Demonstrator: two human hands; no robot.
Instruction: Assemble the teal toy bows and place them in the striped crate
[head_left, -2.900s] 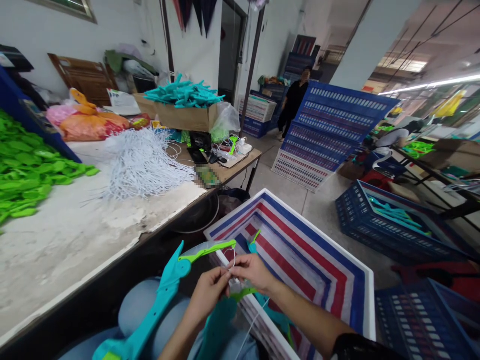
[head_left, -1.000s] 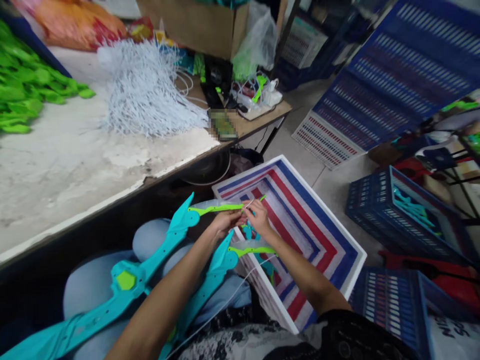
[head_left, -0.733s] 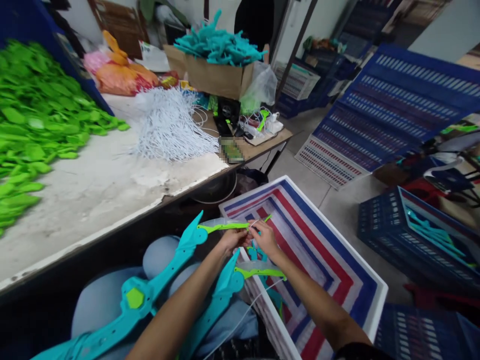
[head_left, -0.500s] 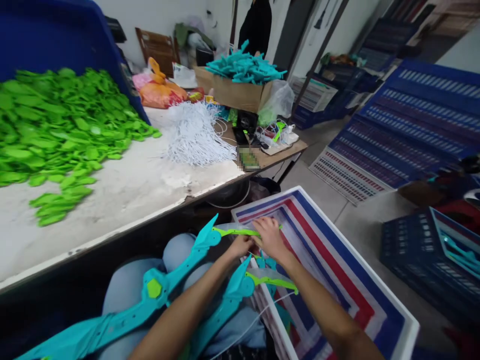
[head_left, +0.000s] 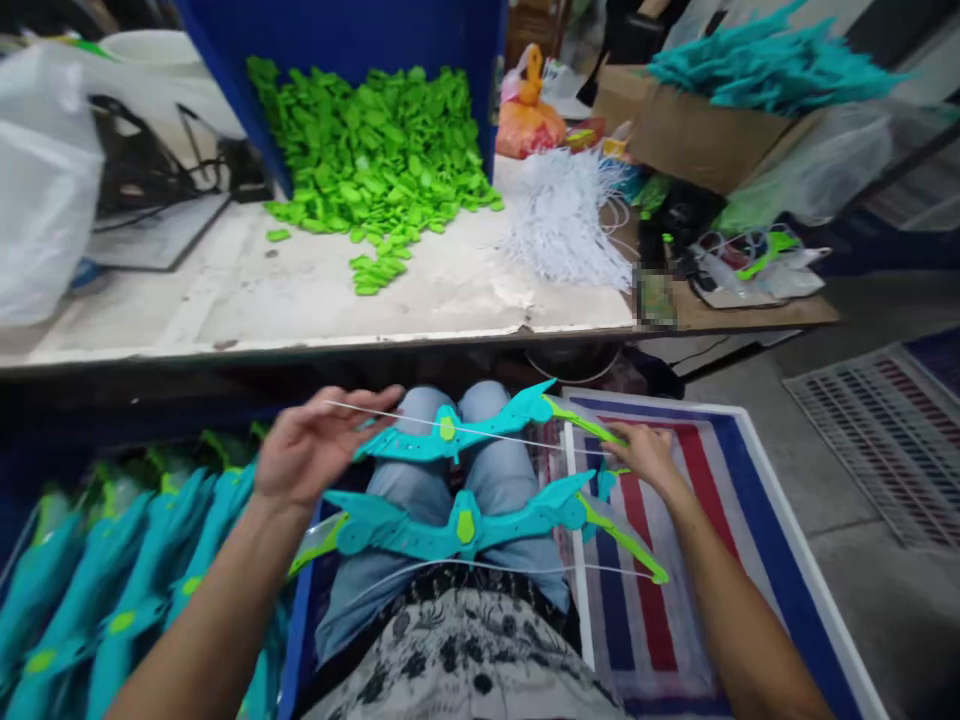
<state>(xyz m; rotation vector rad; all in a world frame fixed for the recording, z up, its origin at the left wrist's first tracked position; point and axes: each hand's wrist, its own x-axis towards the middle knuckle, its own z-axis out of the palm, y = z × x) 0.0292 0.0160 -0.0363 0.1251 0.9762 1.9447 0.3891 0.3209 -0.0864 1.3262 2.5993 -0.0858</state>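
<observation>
Two teal toy bows with lime-green limbs lie crosswise over my lap. The far toy bow (head_left: 491, 432) is between my hands, its white string (head_left: 480, 432) stretched nearly straight. My left hand (head_left: 315, 450) covers that bow's left end, thumb and fingers around it, with the string passing over the fingers. At the other end, my right hand (head_left: 643, 450) pinches the tip of the green limb. The nearer toy bow (head_left: 427, 535) rests on my thighs below, untouched by either hand, its string sagging slightly.
Finished-looking bows (head_left: 142, 590) fill a blue crate at left. A striped crate (head_left: 757, 480) stands at right. On the table (head_left: 247, 310) are a heap of green pieces (head_left: 375, 150), white strings (head_left: 574, 215) and a carton (head_left: 705, 135) of teal parts.
My view has swung left and down. Both hands were together at the far bow's right limb; my left hand has moved to its left end. The bows now lie more level.
</observation>
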